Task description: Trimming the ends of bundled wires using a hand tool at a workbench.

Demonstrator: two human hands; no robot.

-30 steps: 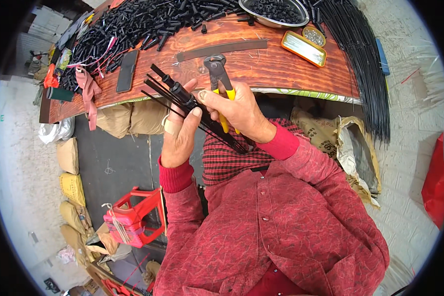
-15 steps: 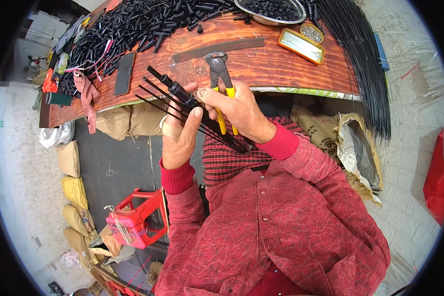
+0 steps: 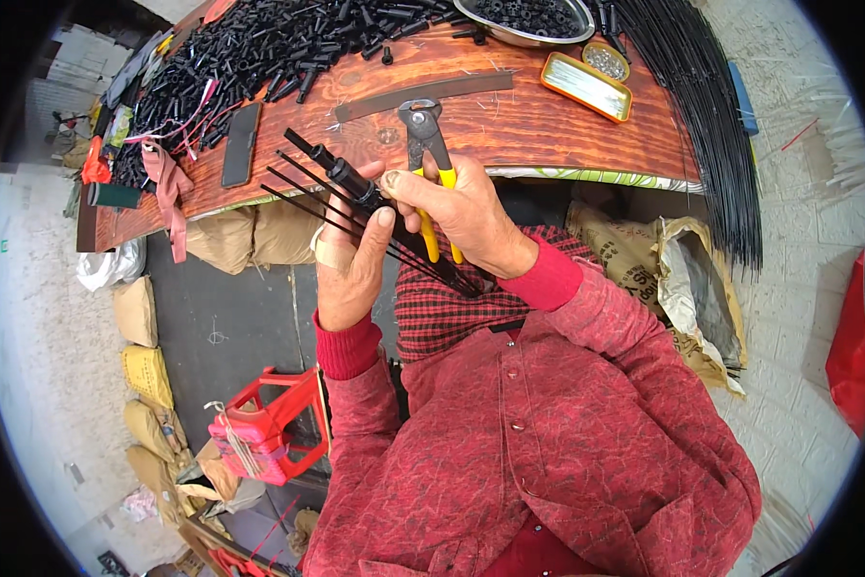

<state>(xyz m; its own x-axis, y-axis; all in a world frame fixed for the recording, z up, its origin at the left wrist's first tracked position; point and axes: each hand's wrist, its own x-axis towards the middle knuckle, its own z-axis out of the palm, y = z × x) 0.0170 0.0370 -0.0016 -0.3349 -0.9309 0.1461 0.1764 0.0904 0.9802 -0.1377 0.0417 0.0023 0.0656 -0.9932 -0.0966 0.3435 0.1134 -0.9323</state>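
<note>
My left hand [image 3: 349, 269] is closed around a black umbrella frame [image 3: 348, 177], its thumb pressed against the plastic collar. Several thin black ribs stick out toward the upper left and run down toward my lap. In my right hand [image 3: 466, 207] I hold pincers [image 3: 423, 135] with yellow handles and a dark metal head; their jaws point away from me over the table edge. The thumb and forefinger of that hand pinch together at the collar's right side. Whatever lies between those fingertips is too small to make out.
A wooden table [image 3: 509, 115] carries a heap of black plastic tubes [image 3: 259, 62], a metal bowl [image 3: 567, 38] of small black parts, an open tin [image 3: 586, 87], a dark strip [image 3: 423, 96] and a phone [image 3: 241, 144]. Black rods [image 3: 702, 125] hang over the right edge. A red stool [image 3: 269, 423] stands lower left.
</note>
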